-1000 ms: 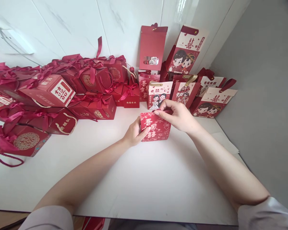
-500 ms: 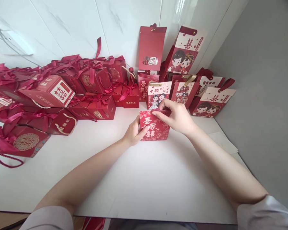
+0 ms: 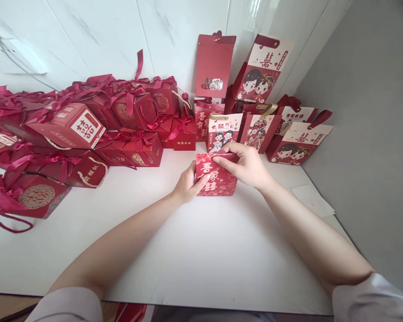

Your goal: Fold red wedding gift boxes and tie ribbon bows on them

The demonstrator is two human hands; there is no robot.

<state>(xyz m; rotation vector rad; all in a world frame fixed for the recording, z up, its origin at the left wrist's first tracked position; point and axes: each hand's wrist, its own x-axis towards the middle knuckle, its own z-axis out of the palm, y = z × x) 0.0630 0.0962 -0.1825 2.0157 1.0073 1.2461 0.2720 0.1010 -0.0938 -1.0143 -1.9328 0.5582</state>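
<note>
A small red gift box (image 3: 218, 181) with white characters and a floral print stands upright on the white table (image 3: 195, 250), in the middle. My left hand (image 3: 188, 184) grips its left side, thumb pressed on the front face. My right hand (image 3: 246, 164) is closed over the box's top edge, fingers pinching the upper flap. Both hands hold the same box.
Many red ribbon-tied gift boxes (image 3: 70, 127) are heaped along the left and back. Cartoon-couple gift bags (image 3: 263, 74) lean on the tiled wall at the back right; smaller ones (image 3: 223, 132) stand just behind the held box. A white paper sheet (image 3: 312, 201) lies at the table's right edge.
My right hand's fingers have shifted slightly left along the box's top edge and pressed lower. The box and my left hand have stayed in place.
</note>
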